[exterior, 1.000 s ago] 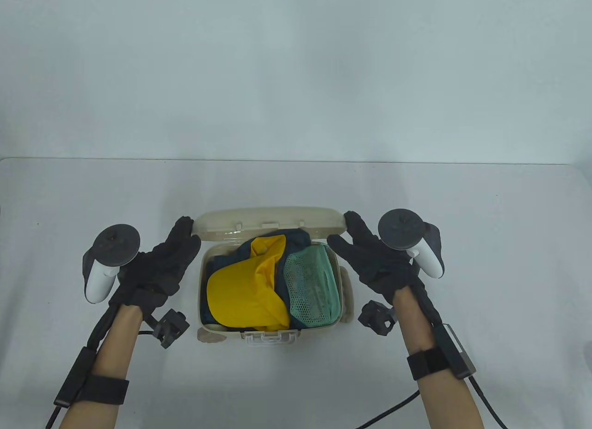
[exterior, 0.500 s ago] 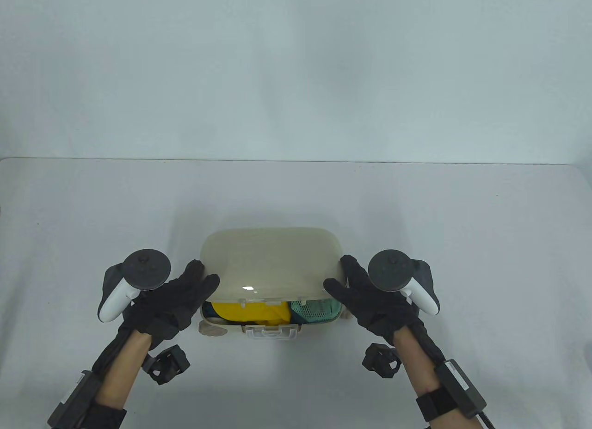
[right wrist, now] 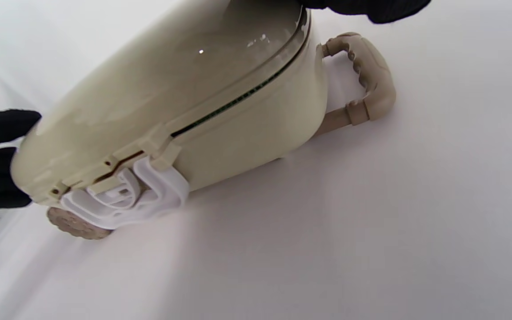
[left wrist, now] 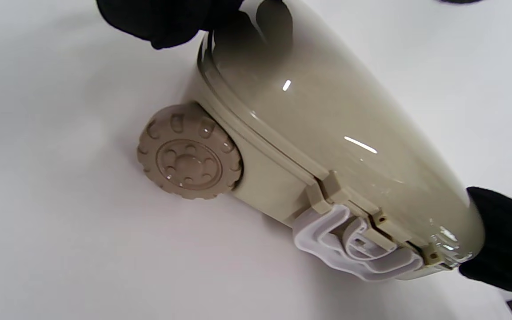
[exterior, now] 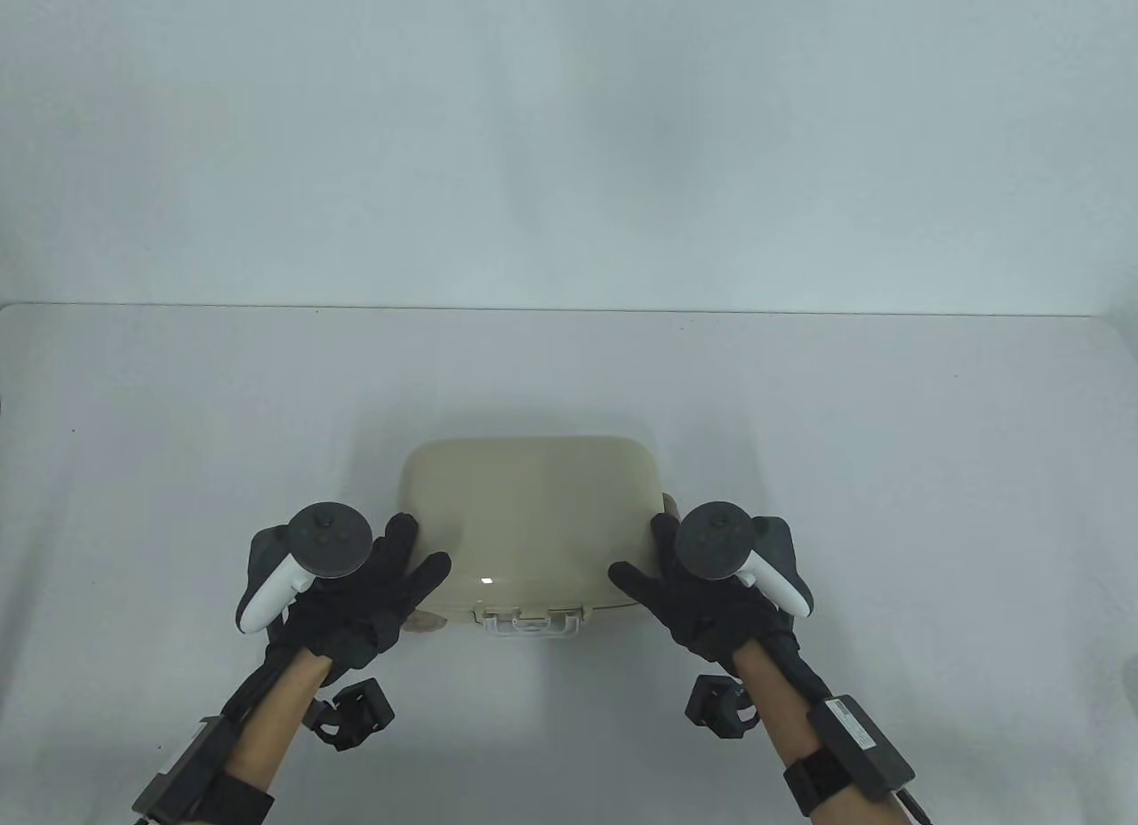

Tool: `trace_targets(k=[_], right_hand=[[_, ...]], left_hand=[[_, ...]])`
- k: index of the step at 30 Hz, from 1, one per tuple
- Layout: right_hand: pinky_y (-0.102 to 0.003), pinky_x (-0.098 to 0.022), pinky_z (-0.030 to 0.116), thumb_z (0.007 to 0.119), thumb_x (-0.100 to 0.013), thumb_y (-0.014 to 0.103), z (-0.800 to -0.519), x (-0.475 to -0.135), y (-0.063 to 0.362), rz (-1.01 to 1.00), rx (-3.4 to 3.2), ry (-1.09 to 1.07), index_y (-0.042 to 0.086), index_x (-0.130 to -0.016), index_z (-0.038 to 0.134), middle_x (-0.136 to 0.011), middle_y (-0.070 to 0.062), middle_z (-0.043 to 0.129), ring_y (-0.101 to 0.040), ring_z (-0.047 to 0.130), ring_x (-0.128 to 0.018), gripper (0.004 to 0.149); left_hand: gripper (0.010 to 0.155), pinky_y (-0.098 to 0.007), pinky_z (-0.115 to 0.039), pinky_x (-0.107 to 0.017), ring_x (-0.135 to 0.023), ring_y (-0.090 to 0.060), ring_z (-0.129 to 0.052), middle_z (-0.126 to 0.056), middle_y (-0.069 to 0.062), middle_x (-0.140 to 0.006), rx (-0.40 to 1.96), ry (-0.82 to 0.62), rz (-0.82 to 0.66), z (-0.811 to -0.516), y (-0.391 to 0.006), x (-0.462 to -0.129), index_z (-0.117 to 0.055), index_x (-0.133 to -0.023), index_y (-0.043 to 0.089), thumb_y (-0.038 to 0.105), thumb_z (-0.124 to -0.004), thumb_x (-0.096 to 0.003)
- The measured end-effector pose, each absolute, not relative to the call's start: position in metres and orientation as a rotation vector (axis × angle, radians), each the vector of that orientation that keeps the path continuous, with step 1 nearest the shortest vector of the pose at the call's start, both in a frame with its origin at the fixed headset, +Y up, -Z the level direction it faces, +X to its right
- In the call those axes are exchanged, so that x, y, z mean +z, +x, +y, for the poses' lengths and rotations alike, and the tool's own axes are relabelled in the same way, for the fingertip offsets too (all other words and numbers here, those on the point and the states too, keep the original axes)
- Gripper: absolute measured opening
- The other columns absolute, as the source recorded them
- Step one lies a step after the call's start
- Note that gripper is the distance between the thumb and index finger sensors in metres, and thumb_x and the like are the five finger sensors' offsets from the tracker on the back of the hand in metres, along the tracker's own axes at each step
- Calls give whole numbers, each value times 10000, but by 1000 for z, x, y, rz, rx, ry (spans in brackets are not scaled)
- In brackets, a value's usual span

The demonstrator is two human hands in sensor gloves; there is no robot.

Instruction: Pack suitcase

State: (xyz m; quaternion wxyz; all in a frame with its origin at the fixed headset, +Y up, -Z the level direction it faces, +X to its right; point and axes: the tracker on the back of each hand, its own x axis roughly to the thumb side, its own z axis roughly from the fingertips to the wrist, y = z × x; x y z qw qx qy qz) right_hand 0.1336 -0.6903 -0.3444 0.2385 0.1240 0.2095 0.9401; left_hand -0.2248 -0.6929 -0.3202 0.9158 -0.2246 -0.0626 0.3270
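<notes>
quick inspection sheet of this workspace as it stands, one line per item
surface: white table, matte.
job's things: beige suitcase lying flat, lid down; white latch at its near edge, locked or not unclear; thin dark gap along the seam in the right wrist view; wheel and handle at opposite ends.
clutter: nothing seen.
hands: left hand and right hand spread on the lid's near corners.
cables: black leads along both forearms.
surroundings: plain pale wall.
</notes>
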Motion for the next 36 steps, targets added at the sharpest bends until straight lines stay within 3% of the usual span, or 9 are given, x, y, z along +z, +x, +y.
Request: trace_targets(k=[8,11,13,15,20,23,27,31,36], right_hand=[[-607,-705,567,470,-488,671,-690,-340,130,568,2707,396,-47,-1091,213,-1143,-327,382,-567,493,-1016,972],[-607,-703,567,478,-489,672,-684,-340,133,530,2704,384,-29,-1108,262,-1150,-311,399,-569,499,-1015,960],[-590,-704,587,487,-490,674,-678,-334,134,460,2715,405,-10,-1113,272,-1153,-290,426,-551,536,-1017,950],[-566,-688,641,504,-493,674,-668,-323,132,330,2755,443,27,-1120,346,-1147,-251,512,-511,616,-1008,915],[-483,-608,777,556,-499,657,-659,-302,122,226,2765,572,96,-1063,551,-1011,-139,774,-374,865,-856,796],[-458,-564,815,567,-506,644,-667,-297,118,310,2712,621,103,-1022,627,-941,-115,849,-341,928,-782,750],[-477,-525,824,576,-528,621,-687,-299,117,593,2622,604,44,-1009,657,-905,-160,881,-372,953,-734,756],[-483,-531,818,574,-549,590,-711,-304,111,786,2534,564,1,-1050,567,-941,-171,848,-389,930,-768,774],[-492,-585,767,552,-560,591,-742,-309,106,1008,2377,482,4,-1105,369,-1078,-210,664,-437,785,-898,821]], left_hand=[[911,-589,-512,-734,-1027,-575,-489,-358,-358,-1144,534,-473,-153,-691,-224,-315,-188,-1146,89,650,-507,-503],[887,-578,-501,-747,-1053,-542,-474,-363,-309,-1171,476,-394,-125,-680,-224,-324,-310,-1161,91,648,-522,-504],[893,-578,-475,-759,-1071,-531,-423,-309,-292,-1181,440,-366,-129,-673,-221,-334,-241,-1162,127,654,-533,-502],[896,-591,-455,-767,-1093,-515,-361,-247,-266,-1194,397,-329,-138,-664,-213,-353,-179,-1159,185,662,-546,-494],[930,-626,-399,-779,-1111,-500,-228,-151,-190,-1213,371,-337,-157,-660,-196,-393,-140,-1147,240,674,-596,-463],[959,-654,-381,-775,-1112,-499,-181,-113,-180,-1213,315,-397,-132,-667,-192,-412,-123,-1144,248,690,-607,-445],[990,-680,-384,-768,-1111,-512,-163,-86,-173,-1213,306,-463,-130,-676,-188,-424,-103,-1143,256,716,-609,-426],[998,-681,-400,-767,-1109,-524,-172,-48,-147,-1209,319,-518,-141,-687,-192,-428,-90,-1141,276,741,-597,-419],[998,-667,-396,-777,-1119,-509,-181,-56,-123,-1212,339,-529,-124,-688,-195,-429,-100,-1131,296,743,-625,-409]])
